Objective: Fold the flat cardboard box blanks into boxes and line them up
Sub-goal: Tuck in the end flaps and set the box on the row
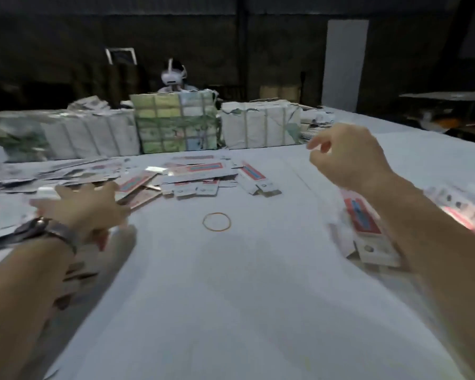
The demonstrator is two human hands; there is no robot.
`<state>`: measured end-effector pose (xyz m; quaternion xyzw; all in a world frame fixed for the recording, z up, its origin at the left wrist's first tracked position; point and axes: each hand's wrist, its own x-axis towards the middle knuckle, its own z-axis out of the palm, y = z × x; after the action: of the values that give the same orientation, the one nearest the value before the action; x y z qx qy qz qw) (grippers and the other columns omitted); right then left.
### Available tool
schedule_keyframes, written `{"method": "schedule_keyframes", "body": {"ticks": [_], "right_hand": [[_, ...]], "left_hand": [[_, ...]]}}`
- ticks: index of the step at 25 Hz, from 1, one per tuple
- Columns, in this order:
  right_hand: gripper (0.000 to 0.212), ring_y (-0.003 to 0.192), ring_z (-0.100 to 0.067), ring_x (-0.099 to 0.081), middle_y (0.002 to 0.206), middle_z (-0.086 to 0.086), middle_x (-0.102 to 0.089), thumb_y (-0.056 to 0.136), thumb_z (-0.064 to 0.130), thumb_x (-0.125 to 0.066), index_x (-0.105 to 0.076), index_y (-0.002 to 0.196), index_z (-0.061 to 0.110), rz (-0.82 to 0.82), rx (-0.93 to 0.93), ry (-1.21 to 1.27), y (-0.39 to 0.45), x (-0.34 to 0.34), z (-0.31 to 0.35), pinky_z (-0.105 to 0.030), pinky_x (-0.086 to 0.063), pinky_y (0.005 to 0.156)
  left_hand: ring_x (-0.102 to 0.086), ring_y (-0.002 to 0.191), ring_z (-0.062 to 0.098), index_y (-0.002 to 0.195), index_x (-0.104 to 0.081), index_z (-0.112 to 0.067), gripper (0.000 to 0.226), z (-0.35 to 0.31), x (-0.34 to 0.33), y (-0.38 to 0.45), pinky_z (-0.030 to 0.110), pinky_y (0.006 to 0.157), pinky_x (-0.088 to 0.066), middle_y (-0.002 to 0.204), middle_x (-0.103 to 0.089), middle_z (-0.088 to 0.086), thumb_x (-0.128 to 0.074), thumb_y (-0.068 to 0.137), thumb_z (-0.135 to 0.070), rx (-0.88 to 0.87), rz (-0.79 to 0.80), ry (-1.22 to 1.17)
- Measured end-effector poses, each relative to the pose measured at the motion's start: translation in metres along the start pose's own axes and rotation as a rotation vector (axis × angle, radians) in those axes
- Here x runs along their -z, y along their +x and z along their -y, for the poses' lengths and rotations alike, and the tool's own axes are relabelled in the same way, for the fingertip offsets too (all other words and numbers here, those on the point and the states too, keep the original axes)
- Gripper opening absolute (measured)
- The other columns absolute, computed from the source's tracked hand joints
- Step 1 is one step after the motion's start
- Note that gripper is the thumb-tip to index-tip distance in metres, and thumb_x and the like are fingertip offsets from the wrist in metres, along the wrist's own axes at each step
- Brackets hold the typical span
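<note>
The left hand [83, 207] reaches out over the left side of the tabletop [231, 297], palm down, fingers spread and fairly straight, so its grip is wide and it holds nothing. Its fingertips lie at the near edge of the blanks [192, 174], a loose heap of flat white cardboard pieces with red and blue panels scattered across the middle of the tabletop; motion blur makes it hard to tell whether the fingers actually touch them. A watch [43, 229] sits on the left wrist.

The right hand [346, 154] is raised above the right side of the tabletop, well apart from the heap. Its fingers are loosely curled with thumb and forefinger close together, and nothing shows between them, so the grip is narrow and empty.

Below the right forearm lies a stack [368, 231] of the same printed blanks, near the right edge. More blurred blanks cover the tabletop on the far left.

A rubber band [216, 221] lies flat on the bare cloth between the two arms, just in front of the heap.

Behind the heap, a row of wrapped, strapped bundles [176, 124] stands across the far side of the tabletop. A person [173, 78] wearing a white headset sits behind them.
</note>
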<state>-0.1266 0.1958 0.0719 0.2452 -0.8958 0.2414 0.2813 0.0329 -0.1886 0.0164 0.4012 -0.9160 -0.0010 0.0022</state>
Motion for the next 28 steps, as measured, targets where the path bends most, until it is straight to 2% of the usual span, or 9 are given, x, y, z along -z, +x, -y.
{"method": "schedule_keyframes", "body": {"ticks": [2,5,11,14,17,19,21,25,28], "right_hand": [[0.017,0.089,-0.023,-0.057,0.087,0.006,-0.064,0.086,0.024,-0.061,-0.074,0.097,0.028,0.101,0.09,0.07,-0.012,-0.005,0.029,-0.038,-0.048,0.079],[0.013,0.085,-0.021,-0.056,0.081,0.018,-0.059,0.085,0.023,-0.065,-0.071,0.092,0.033,0.179,0.142,0.106,-0.026,-0.007,0.042,-0.037,-0.044,0.077],[0.014,0.079,-0.024,-0.057,0.08,0.014,-0.062,0.084,0.018,-0.068,-0.072,0.087,0.031,0.193,0.17,0.121,-0.034,-0.014,0.051,-0.04,-0.045,0.076],[0.012,0.077,-0.023,-0.058,0.078,0.014,-0.062,0.083,0.019,-0.068,-0.073,0.087,0.029,0.171,0.177,0.17,-0.037,-0.014,0.055,-0.042,-0.048,0.079],[0.014,0.073,-0.017,-0.059,0.075,0.013,-0.064,0.084,0.02,-0.068,-0.075,0.094,0.026,0.18,0.163,0.233,-0.045,-0.017,0.064,-0.036,-0.047,0.077],[0.013,0.07,-0.012,-0.06,0.072,0.011,-0.066,0.086,0.023,-0.069,-0.073,0.095,0.032,0.2,0.138,0.361,-0.049,-0.017,0.072,-0.028,-0.044,0.072],[0.016,0.075,-0.014,-0.062,0.077,0.008,-0.067,0.088,0.033,-0.07,-0.067,0.102,0.04,0.242,0.071,0.62,-0.051,-0.015,0.082,-0.024,-0.046,0.07],[0.037,0.081,-0.002,-0.065,0.098,0.009,-0.06,0.091,0.045,-0.061,-0.046,0.124,0.05,0.202,-0.06,0.897,-0.054,-0.012,0.092,-0.019,-0.048,0.061],[0.045,0.089,-0.012,-0.069,0.109,0.002,-0.055,0.095,0.026,-0.063,-0.044,0.133,0.04,0.015,-0.197,1.086,-0.05,-0.003,0.091,-0.021,-0.057,0.061]], "left_hand": [[-0.043,0.129,0.048,0.12,-0.047,-0.034,0.054,0.0,0.006,-0.025,0.063,0.106,-0.033,0.137,-0.052,0.013,-0.059,0.071,-0.053,0.105,0.069,0.072],[-0.059,0.109,0.038,0.114,-0.053,-0.027,0.056,-0.001,0.005,-0.029,0.051,0.097,-0.044,0.11,-0.06,0.01,-0.066,0.06,-0.031,0.048,0.091,0.053],[-0.057,0.095,0.033,0.135,-0.049,-0.015,0.057,-0.012,0.017,-0.039,0.031,0.056,-0.035,0.122,-0.062,0.015,-0.07,0.082,-0.014,-0.135,0.03,0.051],[-0.056,0.115,0.038,0.151,-0.033,-0.014,0.058,-0.027,0.043,-0.054,0.035,0.068,-0.041,0.134,-0.058,0.021,-0.053,0.097,-0.013,-0.252,-0.043,-0.099],[-0.055,0.125,0.033,0.158,-0.022,-0.026,0.074,-0.05,0.073,-0.076,0.035,0.081,-0.047,0.15,-0.049,0.017,-0.039,0.092,0.004,-0.432,-0.134,-0.364],[-0.065,0.101,0.009,0.152,-0.027,-0.042,0.083,-0.067,0.086,-0.095,0.03,0.062,-0.055,0.156,-0.044,0.005,-0.036,0.088,0.009,-0.545,-0.109,-0.679],[-0.065,0.077,-0.01,0.146,-0.035,-0.047,0.075,-0.086,0.087,-0.118,0.014,0.046,-0.048,0.154,-0.047,-0.006,-0.039,0.093,0.007,-0.667,-0.03,-1.014],[-0.071,0.1,0.007,0.148,-0.036,-0.039,0.063,-0.12,0.075,-0.144,0.031,0.071,-0.059,0.142,-0.057,-0.011,-0.055,0.098,-0.005,-0.749,0.001,-1.392],[-0.074,0.081,0.004,0.147,-0.044,-0.029,0.058,-0.137,0.078,-0.144,0.019,0.055,-0.056,0.118,-0.07,-0.005,-0.052,0.096,-0.001,-0.685,0.105,-1.584]]}}
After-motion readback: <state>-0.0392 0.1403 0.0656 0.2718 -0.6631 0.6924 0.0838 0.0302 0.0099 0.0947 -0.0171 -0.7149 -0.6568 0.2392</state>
